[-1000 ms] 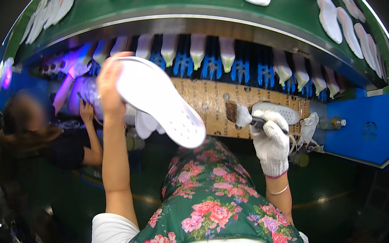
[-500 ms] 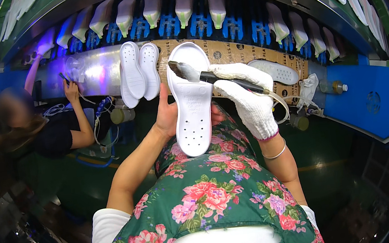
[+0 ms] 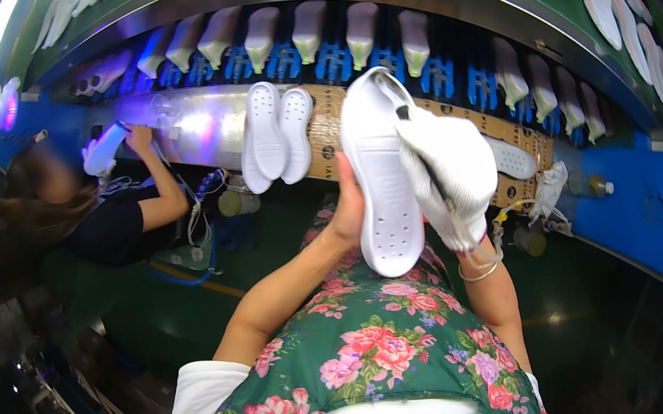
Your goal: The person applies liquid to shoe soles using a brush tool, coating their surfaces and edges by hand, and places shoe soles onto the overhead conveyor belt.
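My bare left hand (image 3: 350, 209) grips a white shoe sole (image 3: 381, 172) by its left edge. The sole is held lengthwise above my lap, its hollow side with a raised rim facing me and small holes at the near end. My right hand (image 3: 463, 162), in a white knit glove, is closed round a black-handled brush (image 3: 434, 176) with a thin pale tube at its back end. The brush head is at the inner right rim of the sole's far end, partly hidden by the glove. My fingertips behind the sole are hidden.
White soles (image 3: 266, 132) lie stacked on the bench at left; another sole (image 3: 512, 158) lies on brown cardboard (image 3: 326, 112). Behind runs a row of shoe lasts (image 3: 363, 29) on blue holders. A co-worker's hand (image 3: 139, 139) is at far left. A bottle (image 3: 594, 186) stands right.
The brush has moved from the sole's left inner edge to its right inner rim. The sole has turned slightly, and my view has shifted left. The co-worker now holds up a blue-lit shoe part.
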{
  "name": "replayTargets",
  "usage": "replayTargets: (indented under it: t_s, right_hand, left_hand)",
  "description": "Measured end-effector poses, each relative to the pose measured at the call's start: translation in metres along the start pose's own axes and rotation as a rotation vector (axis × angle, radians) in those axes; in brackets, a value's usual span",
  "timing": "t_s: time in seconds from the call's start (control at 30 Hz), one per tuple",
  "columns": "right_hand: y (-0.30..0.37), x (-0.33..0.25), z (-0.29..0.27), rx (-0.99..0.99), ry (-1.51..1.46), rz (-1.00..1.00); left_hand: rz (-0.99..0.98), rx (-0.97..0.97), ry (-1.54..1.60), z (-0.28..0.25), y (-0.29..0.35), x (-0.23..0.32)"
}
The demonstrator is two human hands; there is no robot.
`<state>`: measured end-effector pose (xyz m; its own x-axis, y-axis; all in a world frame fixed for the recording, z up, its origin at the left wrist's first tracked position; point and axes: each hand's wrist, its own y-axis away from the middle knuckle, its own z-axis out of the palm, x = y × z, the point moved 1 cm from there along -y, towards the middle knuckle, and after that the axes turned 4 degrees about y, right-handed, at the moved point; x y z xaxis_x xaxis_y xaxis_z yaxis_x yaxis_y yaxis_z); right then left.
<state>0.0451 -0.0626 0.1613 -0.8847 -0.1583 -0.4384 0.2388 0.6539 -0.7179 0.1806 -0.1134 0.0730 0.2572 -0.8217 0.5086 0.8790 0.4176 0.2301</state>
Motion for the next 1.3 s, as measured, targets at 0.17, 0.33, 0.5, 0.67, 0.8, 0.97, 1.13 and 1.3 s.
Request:
replayTargets:
  t_s: [0.17,0.33,0.5,0.67,0.8,0.97,1.13,1.3]
  right_hand:
    - [0.001,-0.016,-0.003,-0.226,-0.301,0.072]
    - [0.004,0.003,-0.006,0.034,-0.345,0.293]
    - [0.002,-0.015,0.004,-0.186,-0.254,-0.006]
    - [-0.003,-0.004,-0.001,-0.089,-0.429,0.207]
    - [0.002,-0.019,0.012,-0.137,-0.239,-0.015]
    - [-0.004,-0.025,0.007,-0.196,-0.528,0.109]
    - [-0.004,-0.027,0.011,-0.176,-0.218,-0.021]
    - [-0.004,-0.027,0.011,-0.276,-0.509,0.055]
  left_hand:
    - [0.007,0.227,-0.056,0.013,-0.003,0.021]
    - [-0.084,0.021,0.03,0.004,0.004,0.022]
    - [0.021,0.028,-0.014,-0.01,-0.004,0.03]
    - [0.126,-0.206,0.089,-0.019,-0.001,0.039]
    - [0.164,0.048,-0.055,-0.013,-0.005,0.047]
    - [0.171,0.042,0.011,-0.031,-0.004,0.053]
    - [0.234,0.15,-0.075,-0.019,-0.012,0.063]
    - [0.137,-0.077,0.136,-0.028,-0.017,0.069]
